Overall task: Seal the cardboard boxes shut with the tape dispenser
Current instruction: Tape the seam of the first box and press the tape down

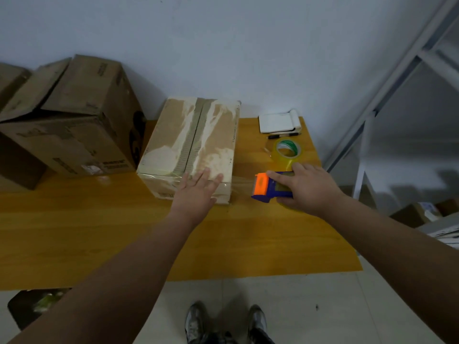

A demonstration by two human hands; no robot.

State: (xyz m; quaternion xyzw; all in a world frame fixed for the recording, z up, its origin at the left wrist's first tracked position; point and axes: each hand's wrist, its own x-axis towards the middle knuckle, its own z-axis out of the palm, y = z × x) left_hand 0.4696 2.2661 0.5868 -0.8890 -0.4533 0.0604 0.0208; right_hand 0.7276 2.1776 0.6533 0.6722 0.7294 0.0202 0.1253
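Observation:
A small cardboard box [191, 142] with torn paper patches and a taped centre seam stands on the yellow wooden table [124, 239]. My left hand [196, 194] lies flat, fingers spread, on the box's near right corner. Just right of the box, my right hand [305, 187] grips a blue tape dispenser [270, 187] with an orange front. A clear strip of tape [242, 186] stretches from the dispenser to the box's near right side.
A large brown box [74, 120] with loose flaps stands at the left, with more boxes behind it. A spare tape roll [288, 150], a pen [283, 135] and a white notepad [279, 122] lie at the back right. A metal shelf frame [387, 115] stands beyond the table's right edge.

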